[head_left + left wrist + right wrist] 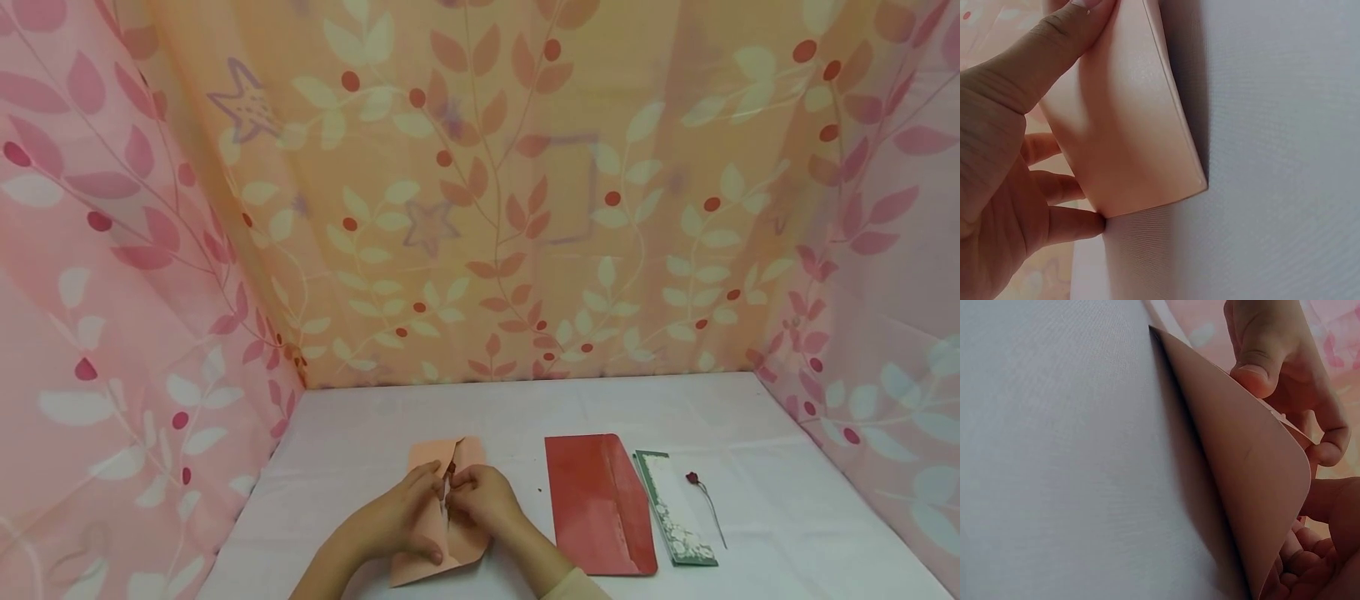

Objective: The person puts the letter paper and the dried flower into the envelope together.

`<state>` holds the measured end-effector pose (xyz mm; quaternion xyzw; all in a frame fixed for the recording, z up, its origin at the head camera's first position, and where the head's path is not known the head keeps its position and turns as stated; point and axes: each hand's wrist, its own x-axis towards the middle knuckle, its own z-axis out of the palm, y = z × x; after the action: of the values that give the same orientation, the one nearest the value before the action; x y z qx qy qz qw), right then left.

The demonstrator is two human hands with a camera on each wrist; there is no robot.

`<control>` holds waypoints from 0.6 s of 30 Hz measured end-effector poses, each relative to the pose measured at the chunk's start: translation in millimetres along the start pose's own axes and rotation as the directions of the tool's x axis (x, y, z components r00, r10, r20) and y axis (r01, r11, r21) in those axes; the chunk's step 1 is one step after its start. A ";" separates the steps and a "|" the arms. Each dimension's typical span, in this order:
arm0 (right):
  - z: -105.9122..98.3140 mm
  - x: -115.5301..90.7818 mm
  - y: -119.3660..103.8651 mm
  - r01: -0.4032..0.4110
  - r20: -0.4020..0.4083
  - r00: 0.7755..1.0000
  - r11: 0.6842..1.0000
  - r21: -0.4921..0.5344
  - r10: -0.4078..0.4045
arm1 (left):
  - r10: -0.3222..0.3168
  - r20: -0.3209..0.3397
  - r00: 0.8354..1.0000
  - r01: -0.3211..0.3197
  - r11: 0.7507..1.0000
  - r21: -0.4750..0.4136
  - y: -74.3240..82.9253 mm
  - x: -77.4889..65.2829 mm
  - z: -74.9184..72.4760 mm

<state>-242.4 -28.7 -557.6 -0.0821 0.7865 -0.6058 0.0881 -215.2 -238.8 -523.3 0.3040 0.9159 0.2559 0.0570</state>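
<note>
A peach envelope (468, 546) stands partly open on the white table, its flap lifted toward the right. My left hand (408, 512) grips its left side; in the left wrist view the thumb (1054, 44) lies along one face. At the opening, the curled fingers of my right hand (486, 500) pinch at a small dark red flower (452, 468), which looks like a rose; the fingertips are partly hidden. Something white (447, 492) shows in the gap between the hands. From the right wrist, the rounded flap (1241, 444) hides part of the right hand (1335, 531).
To the right lie a red envelope (588, 500), a green-edged card with white flower print (678, 517), and a small dark red rose (692, 478) on a thin stem. Patterned curtains (495, 208) enclose the table (337, 433) at the back and sides.
</note>
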 end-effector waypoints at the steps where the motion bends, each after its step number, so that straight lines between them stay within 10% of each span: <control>1: 0.3 0.0 0.3 0.000 -0.005 1.000 1.000 -0.018 0.000 | 0.006 -0.004 1.000 -0.006 1.000 -0.002 -0.1 -0.1 0.4; 18: 5.0 1.2 -10.1 -0.018 -0.058 0.998 0.937 -0.349 -0.003 | 0.028 -0.009 1.000 -0.028 1.000 0.010 -0.5 -0.4 -0.6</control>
<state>-242.2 -36.2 -549.1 -0.0760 0.8841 -0.4581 0.0519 -215.3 -239.6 -523.0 0.3157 0.9131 0.2537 0.0478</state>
